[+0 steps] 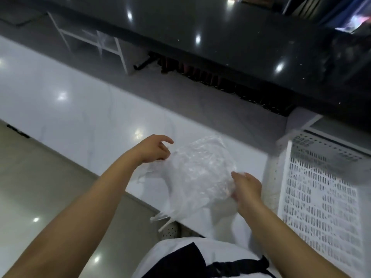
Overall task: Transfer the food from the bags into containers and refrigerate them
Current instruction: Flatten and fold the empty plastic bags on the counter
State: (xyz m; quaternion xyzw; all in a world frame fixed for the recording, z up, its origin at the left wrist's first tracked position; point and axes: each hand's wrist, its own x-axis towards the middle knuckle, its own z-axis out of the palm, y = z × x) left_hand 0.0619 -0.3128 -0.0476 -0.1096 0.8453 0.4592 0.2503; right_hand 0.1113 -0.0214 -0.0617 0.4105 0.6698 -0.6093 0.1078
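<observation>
We see a white counter point(70, 109) running left to right, with a white perforated rack point(325, 193) at its right. Above the counter's near edge hangs a crumpled clear plastic bag point(198, 173), held between both hands. Our left hand point(153, 150) pinches its left edge; our right hand point(246, 187) grips its right side.

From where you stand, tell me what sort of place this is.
Probably a home kitchen: a glossy black stone countertop, a white perforated plastic basket and a crumpled clear plastic bag gripped by both hands above the white tiled floor.
</observation>
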